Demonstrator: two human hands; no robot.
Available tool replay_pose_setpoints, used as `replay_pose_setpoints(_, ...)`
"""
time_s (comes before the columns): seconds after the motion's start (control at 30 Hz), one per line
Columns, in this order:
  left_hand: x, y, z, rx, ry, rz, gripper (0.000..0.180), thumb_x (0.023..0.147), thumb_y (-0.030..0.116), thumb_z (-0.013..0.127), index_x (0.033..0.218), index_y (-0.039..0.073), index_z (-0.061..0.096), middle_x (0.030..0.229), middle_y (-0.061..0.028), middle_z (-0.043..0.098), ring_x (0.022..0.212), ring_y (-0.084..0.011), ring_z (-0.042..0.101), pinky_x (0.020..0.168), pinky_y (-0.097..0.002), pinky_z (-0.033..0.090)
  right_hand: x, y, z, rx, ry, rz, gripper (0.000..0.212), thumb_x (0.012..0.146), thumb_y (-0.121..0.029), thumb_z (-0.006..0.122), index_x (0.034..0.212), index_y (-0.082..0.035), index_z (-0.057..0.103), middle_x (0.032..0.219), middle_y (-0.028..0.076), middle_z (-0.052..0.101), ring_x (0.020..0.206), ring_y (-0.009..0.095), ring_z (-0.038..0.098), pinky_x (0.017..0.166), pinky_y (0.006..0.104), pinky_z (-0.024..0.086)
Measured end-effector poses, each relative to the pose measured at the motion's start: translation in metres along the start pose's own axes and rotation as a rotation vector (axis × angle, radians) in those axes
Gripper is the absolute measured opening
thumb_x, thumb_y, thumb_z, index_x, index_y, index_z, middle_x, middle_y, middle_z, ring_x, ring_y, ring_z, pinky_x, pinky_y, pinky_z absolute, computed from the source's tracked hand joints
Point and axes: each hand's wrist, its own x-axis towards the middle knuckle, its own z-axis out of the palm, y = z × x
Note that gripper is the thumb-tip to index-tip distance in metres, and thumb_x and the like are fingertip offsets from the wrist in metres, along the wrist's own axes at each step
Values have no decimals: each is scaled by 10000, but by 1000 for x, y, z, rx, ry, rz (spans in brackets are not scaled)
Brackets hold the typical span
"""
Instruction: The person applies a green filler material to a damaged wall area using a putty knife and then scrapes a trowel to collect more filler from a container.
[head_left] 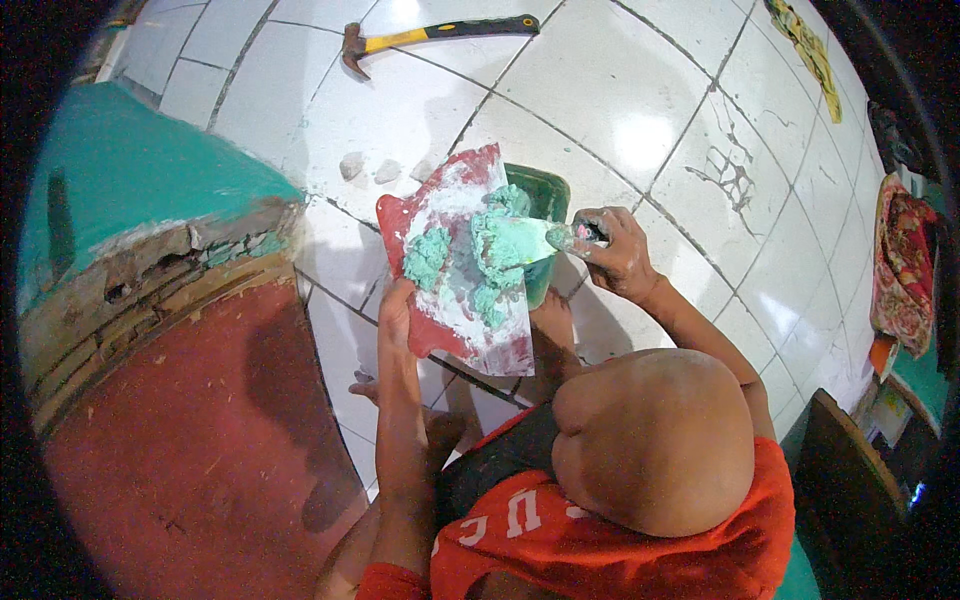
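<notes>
My left hand (397,312) is closed on the near left edge of a red board (434,333) smeared with white. Green putty lies on this board in lumps, a smaller lump (427,256) at the left and a larger mass (492,250) near its straight right edge. My right hand (618,258) grips the handle of a putty knife (535,240), whose blade touches the larger mass. Partly hidden under the board and knife stands a dark green tub (545,190) on the tiles.
A claw hammer (440,35) with a yellow and black handle rests on the white tile floor (600,100). At left are a green-painted ledge (150,165) with a broken edge and a red surface (190,430). Yellow cloth (808,50) and patterned red fabric (903,265) are at right.
</notes>
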Motion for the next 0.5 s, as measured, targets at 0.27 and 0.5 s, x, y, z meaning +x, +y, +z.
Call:
replay_pose_setpoints(0.27,2,-7,-22,41,-29,45,466,818,245,490,1203,-16,457,1117,-138,559,955,-307,578,805,-420,492,-2,-2,-4,-28,-36,-7,533,520,36,617,1000,-198,616,974,119,577,758,285,533,599,367,440)
replay_pose_setpoints(0.5,8,-16,-33,75,97,-29,473,812,278,494,1198,7,467,1119,-146,556,942,-309,582,774,-430,492,-6,2,-8,-11,-71,16,467,577,-58,630,1013,-225,632,977,111,553,809,301,534,615,393,427)
